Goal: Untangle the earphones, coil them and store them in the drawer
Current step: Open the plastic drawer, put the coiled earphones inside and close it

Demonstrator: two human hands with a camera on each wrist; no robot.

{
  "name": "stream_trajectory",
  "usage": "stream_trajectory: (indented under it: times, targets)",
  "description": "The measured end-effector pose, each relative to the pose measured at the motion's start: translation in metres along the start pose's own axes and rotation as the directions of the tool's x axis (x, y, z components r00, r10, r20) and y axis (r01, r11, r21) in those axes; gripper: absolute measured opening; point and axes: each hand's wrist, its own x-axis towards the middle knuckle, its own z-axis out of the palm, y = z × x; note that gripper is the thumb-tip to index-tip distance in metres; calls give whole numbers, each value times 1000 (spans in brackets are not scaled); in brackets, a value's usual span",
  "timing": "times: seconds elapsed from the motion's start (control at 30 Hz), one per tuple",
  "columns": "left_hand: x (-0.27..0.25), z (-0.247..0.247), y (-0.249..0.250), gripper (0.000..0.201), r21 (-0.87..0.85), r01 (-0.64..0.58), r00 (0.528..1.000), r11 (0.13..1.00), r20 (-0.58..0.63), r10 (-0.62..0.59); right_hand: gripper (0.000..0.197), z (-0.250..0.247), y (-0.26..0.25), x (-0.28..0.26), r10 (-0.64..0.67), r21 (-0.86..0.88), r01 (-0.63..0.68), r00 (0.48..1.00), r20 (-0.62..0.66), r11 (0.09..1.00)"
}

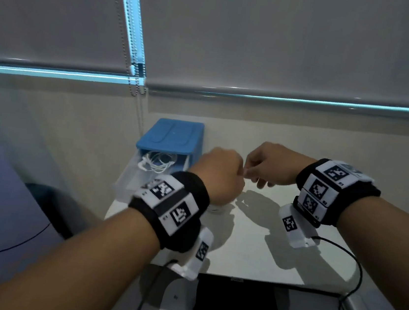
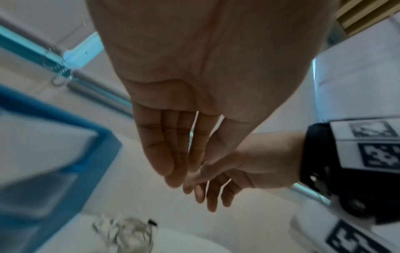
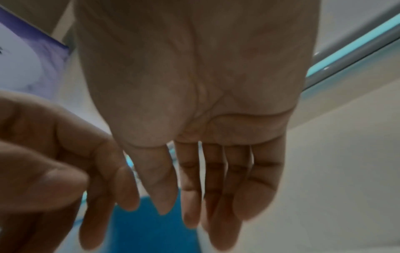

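Observation:
White earphones (image 1: 157, 163) lie loosely coiled inside the clear drawer (image 1: 131, 179), which is pulled out of a small blue drawer unit (image 1: 172, 135) at the back left of the table. My left hand (image 1: 221, 176) and right hand (image 1: 266, 167) hover side by side to the right of the unit, fingertips almost touching. The left wrist view shows the left hand (image 2: 173, 171) with straight fingers and nothing in it. The right hand (image 3: 194, 205) is just as flat and bare. A small blurred clear-and-white bundle (image 2: 127, 234) lies on the table under the left hand.
The white table (image 1: 251, 250) stands against a wall below grey roller blinds with a bead chain (image 1: 135, 77). Black cables (image 1: 355, 263) run from the wrist cameras over the table's right edge. A dark chair (image 1: 45, 202) sits at the left, and a black object (image 1: 236, 308) lies below the front edge.

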Motion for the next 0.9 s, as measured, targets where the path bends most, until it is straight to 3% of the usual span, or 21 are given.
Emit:
stream_trajectory:
  times: [0.13, 0.37, 0.47, 0.63, 0.8, 0.9]
  targets:
    - [11, 51, 6, 34, 15, 111, 979, 994, 167, -112, 16, 20, 31, 6, 116, 35, -121, 986, 119, 992]
    - [39, 88, -27, 52, 210, 360, 887, 909, 224, -403, 19, 57, 48, 20, 126, 149, -153, 976, 177, 977]
    - [43, 89, -40, 35, 240, 337, 884, 910, 251, -394, 25, 65, 43, 25, 98, 185, -133, 978, 187, 974]
    - [47, 87, -42, 6, 171, 372, 897, 912, 185, -401, 22, 70, 38, 27, 97, 167, -119, 986, 139, 979]
    - [48, 94, -32, 19, 177, 382, 894, 907, 178, -411, 23, 75, 29, 21, 111, -15, -110, 992, 67, 994]
    - [46, 98, -26, 28, 199, 350, 904, 915, 183, -385, 30, 78, 21, 14, 137, -163, -120, 986, 98, 979]
